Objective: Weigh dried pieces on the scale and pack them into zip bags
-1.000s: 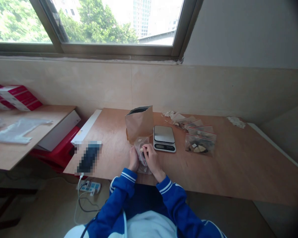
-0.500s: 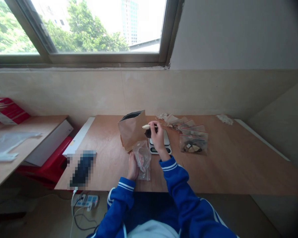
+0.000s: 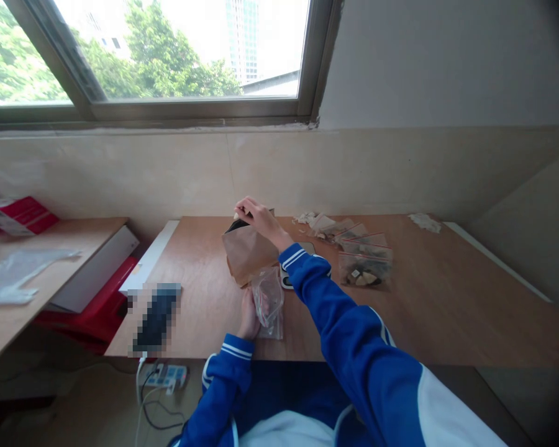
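Observation:
My right hand (image 3: 254,214) is above the mouth of an upright brown paper bag (image 3: 249,251), fingers pinched. A small pale piece (image 3: 236,216) shows at the fingertips; its kind is not clear. With my left hand (image 3: 248,315), partly hidden, I hold a clear zip bag (image 3: 268,298) in front of the paper bag. Behind my right sleeve a small white kitchen scale (image 3: 286,280) is mostly covered.
Several zip bags lie to the right, the nearest zip bag (image 3: 366,273) holding dark and pale pieces. Behind them are pale scraps (image 3: 305,217); more scraps (image 3: 425,222) lie far right. A phone (image 3: 156,320) with a cable is at left, near a power strip (image 3: 165,375) below.
My right hand has moved left and up from over the scale to the paper bag's mouth, carrying the pale piece. The dark piece is no longer visible. My left hand stays in place.

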Action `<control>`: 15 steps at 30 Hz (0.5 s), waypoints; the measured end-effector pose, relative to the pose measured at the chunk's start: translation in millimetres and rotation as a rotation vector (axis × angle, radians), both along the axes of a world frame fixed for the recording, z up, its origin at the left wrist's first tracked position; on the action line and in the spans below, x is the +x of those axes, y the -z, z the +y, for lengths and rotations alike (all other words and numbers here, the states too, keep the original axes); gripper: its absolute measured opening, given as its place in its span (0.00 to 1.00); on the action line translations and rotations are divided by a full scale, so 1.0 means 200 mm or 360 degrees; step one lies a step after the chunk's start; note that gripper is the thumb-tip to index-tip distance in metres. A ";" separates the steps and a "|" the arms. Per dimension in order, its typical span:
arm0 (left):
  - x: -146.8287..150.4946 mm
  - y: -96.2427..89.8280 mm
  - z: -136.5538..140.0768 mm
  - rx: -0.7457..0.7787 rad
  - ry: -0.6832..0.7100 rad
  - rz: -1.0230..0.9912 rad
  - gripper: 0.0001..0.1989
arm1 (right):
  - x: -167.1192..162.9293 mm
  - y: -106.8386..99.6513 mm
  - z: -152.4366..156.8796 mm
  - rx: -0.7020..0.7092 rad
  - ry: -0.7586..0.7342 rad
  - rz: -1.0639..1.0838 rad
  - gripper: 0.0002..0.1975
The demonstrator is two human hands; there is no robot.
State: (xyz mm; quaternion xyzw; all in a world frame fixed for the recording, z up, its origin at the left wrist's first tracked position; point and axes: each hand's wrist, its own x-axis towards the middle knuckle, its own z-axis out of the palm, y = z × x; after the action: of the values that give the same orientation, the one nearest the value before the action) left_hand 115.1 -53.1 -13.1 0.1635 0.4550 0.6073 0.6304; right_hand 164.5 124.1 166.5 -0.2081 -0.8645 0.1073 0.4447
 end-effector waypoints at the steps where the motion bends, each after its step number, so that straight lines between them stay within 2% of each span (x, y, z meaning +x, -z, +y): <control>1: 0.00 0.00 0.00 0.0009 -0.0008 0.0017 0.21 | 0.01 0.00 0.00 -0.0002 -0.0044 0.0024 0.15; 5: 0.01 -0.01 0.00 0.0017 -0.0009 0.0044 0.22 | 0.03 -0.01 0.00 -0.0080 -0.0121 0.0024 0.17; 11: 0.01 -0.04 0.00 -0.0016 -0.0043 0.0009 0.18 | 0.04 0.03 -0.03 -0.0169 -0.0008 0.0082 0.21; 15: 0.01 -0.05 -0.01 -0.0071 -0.0016 -0.0042 0.18 | 0.04 0.06 -0.06 -0.0167 0.0094 0.0100 0.18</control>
State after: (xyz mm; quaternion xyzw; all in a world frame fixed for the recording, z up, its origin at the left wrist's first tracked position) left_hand 117.7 -54.8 -3.4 0.1393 0.4609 0.6022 0.6368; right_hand 172.8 112.4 155.0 -0.2530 -0.8368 0.1458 0.4630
